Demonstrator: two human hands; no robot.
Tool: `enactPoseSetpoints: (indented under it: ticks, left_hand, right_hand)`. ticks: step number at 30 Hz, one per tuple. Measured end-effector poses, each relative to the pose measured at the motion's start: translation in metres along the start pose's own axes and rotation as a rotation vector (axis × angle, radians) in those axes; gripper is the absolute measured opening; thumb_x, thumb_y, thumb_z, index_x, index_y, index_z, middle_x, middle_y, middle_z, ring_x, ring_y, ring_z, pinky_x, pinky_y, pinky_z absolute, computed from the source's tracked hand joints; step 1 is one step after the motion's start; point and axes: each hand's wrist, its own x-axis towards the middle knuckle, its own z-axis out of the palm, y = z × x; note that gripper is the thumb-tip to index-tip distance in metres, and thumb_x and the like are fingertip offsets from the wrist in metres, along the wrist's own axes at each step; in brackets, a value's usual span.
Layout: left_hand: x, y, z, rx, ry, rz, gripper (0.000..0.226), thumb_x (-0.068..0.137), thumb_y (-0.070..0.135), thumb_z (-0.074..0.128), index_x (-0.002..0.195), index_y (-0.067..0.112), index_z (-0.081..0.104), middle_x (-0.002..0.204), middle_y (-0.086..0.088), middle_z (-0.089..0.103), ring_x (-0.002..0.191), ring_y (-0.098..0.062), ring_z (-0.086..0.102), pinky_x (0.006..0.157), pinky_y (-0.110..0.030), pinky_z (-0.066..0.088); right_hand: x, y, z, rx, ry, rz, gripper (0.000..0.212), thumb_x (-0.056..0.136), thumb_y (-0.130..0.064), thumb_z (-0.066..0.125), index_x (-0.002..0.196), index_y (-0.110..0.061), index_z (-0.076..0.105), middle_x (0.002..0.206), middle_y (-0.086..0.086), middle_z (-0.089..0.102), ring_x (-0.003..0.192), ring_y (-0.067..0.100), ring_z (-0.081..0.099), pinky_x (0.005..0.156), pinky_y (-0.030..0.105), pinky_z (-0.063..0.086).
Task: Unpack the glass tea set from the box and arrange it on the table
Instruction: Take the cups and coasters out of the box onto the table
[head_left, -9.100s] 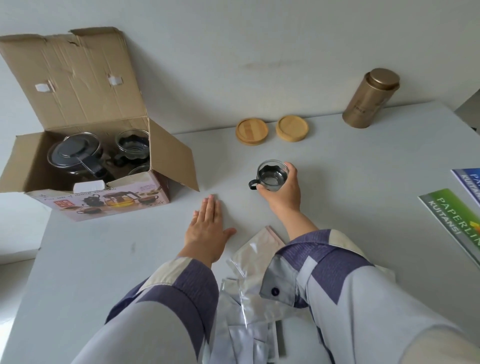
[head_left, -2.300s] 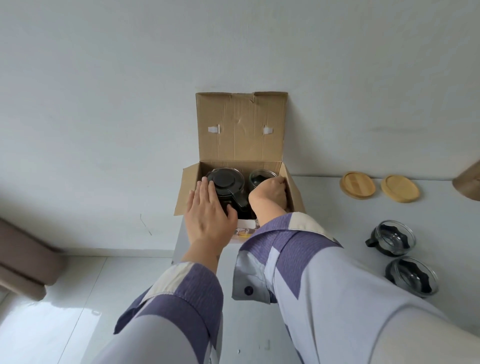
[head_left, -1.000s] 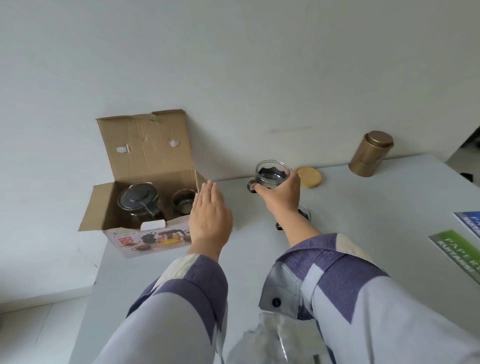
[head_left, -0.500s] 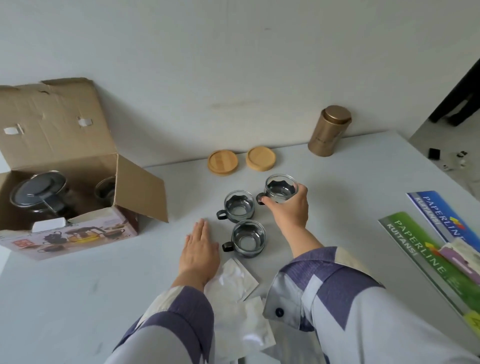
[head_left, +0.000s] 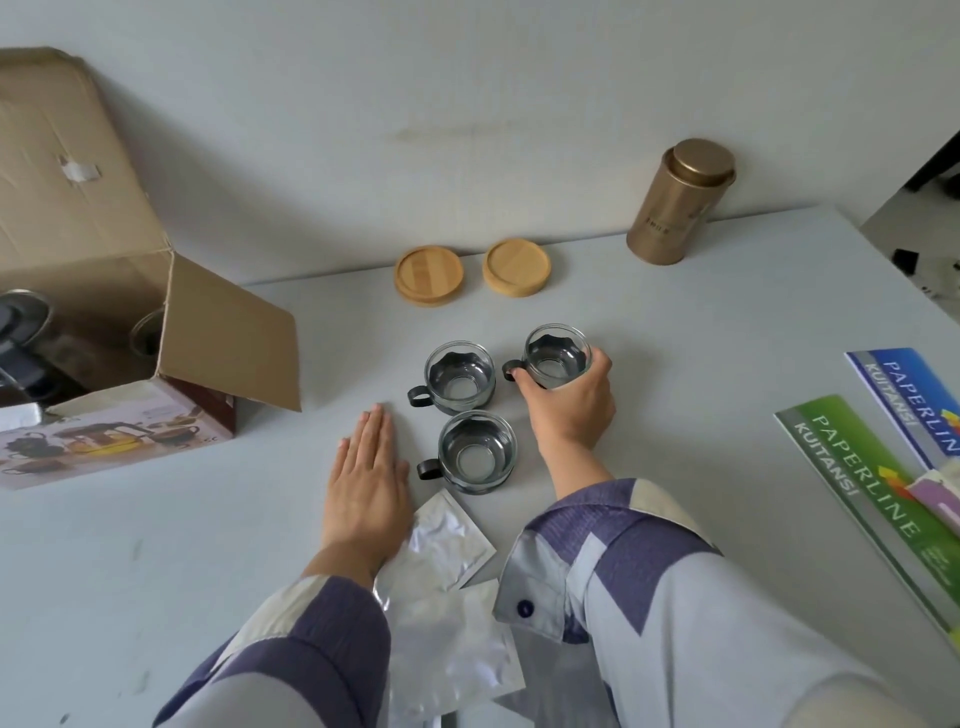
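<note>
Right hand (head_left: 569, 402) grips third glass cup (head_left: 556, 355); left hand (head_left: 366, 480) flat on bench (head_left: 675, 322). Risk: clinking the neighbouring cup (head_left: 460, 376) on set-down, chipping glass.

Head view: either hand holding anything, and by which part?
The right hand grips the far right glass cup around its side wall, thumb by the handle. The left hand holds nothing; it lies flat on the table.
</note>
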Motion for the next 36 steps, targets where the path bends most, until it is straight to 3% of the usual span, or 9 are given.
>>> enactPoseSetpoints:
  ticks: [9,13,19,23,28,32,36]
  left_hand:
    - [-0.001,0.0,-0.002,0.027,-0.006,0.011,0.067,0.09,0.035,0.009,0.152,0.009,0.002,0.159,-0.002,-0.002,0.146,-0.012,-0.006,0.118,-0.028,-0.005]
    - [-0.001,0.0,-0.003,0.014,-0.013,0.011,0.069,0.089,0.036,0.009,0.151,0.007,0.005,0.16,-0.003,0.0,0.147,-0.014,-0.004,0.118,-0.028,-0.005]
    - [0.003,0.002,-0.012,-0.039,-0.081,-0.009,0.061,0.1,0.029,0.026,0.151,0.006,0.004,0.16,-0.004,-0.001,0.147,-0.016,-0.004,0.118,-0.03,-0.004]
    - [0.005,0.002,-0.037,-0.067,-0.144,-0.001,0.059,0.1,0.02,0.034,0.151,0.006,0.01,0.16,-0.005,0.004,0.147,-0.017,0.002,0.119,-0.032,0.002]
    - [0.001,-0.018,-0.093,-0.11,0.088,0.02,0.05,0.092,0.003,0.039,0.141,0.014,0.037,0.15,0.001,0.034,0.136,-0.018,0.034,0.11,-0.031,0.027]
    - [0.003,-0.057,-0.142,-0.044,0.285,0.072,0.054,0.086,-0.005,0.042,0.137,0.011,0.042,0.149,-0.007,0.036,0.142,-0.021,0.025,0.118,-0.03,0.012]
    - [0.007,-0.106,-0.18,-0.023,0.405,0.015,0.055,0.082,-0.004,0.043,0.136,0.008,0.043,0.146,-0.007,0.04,0.144,-0.021,0.022,0.119,-0.035,0.012]
  right_hand:
    - [-0.001,0.002,-0.001,-0.028,-0.06,-0.016,0.107,0.055,-0.05,0.085,0.139,-0.008,0.033,0.139,0.008,0.05,0.127,0.027,0.049,0.107,0.038,0.033]
    - [-0.001,0.008,-0.012,0.034,-0.191,0.009,0.113,0.06,-0.032,0.087,0.146,-0.006,0.019,0.144,0.01,0.042,0.133,0.026,0.041,0.11,0.035,0.032]
    - [-0.011,0.007,-0.047,-0.013,-0.351,0.035,0.099,0.077,-0.013,0.076,0.149,-0.01,0.008,0.151,0.004,0.034,0.138,0.023,0.034,0.109,0.034,0.031]
    - [-0.02,-0.017,-0.066,-0.135,-0.322,-0.015,0.082,0.084,-0.004,0.058,0.149,-0.013,0.008,0.151,0.001,0.035,0.135,0.025,0.036,0.107,0.038,0.033]
    - [-0.051,-0.075,-0.057,-0.157,-0.244,-0.112,0.076,0.082,0.0,0.057,0.147,-0.013,0.019,0.146,0.007,0.039,0.133,0.029,0.037,0.103,0.041,0.036]
    - [-0.092,-0.128,-0.025,-0.122,-0.312,-0.298,0.064,0.085,-0.002,0.05,0.144,-0.011,0.027,0.145,0.008,0.039,0.129,0.031,0.038,0.103,0.04,0.035]
    - [-0.139,-0.181,0.009,-0.04,-0.447,-0.447,0.053,0.088,-0.002,0.048,0.138,-0.014,0.037,0.138,0.006,0.045,0.125,0.026,0.043,0.098,0.033,0.036]
